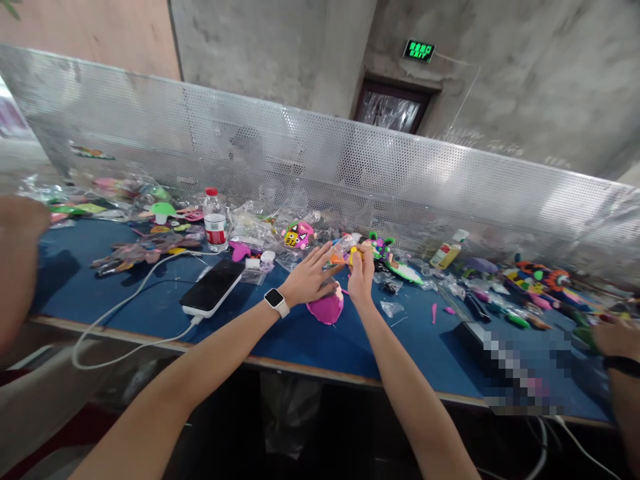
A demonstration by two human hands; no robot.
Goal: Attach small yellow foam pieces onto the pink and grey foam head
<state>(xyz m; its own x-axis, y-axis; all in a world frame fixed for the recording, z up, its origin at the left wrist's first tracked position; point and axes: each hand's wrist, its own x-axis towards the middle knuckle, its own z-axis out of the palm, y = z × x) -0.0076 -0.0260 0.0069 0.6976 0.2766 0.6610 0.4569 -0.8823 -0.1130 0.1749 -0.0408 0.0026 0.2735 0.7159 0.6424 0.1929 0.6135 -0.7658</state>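
My left hand (pixel 309 275), with a white watch on its wrist, reaches over the blue table (pixel 150 300) with fingers spread; its fingertips touch a small clear plastic bag (pixel 340 248). My right hand (pixel 361 270) is closed in a pinch on a small yellow clay piece (pixel 354 255). Just below both hands lies a magenta clay lump (pixel 326 308). A green and purple clay figure (pixel 383 248) lies right behind my right hand.
A phone on a white power bank (pixel 211 288) with a white cable, a water bottle (pixel 215 220), a pink tiger-faced clay figure (pixel 299 235), a glue bottle (pixel 447 253) and several clay figures lie about. A perforated metal screen (pixel 350 173) backs the table. Other people's arms show at left (pixel 17 267) and right (pixel 617 340).
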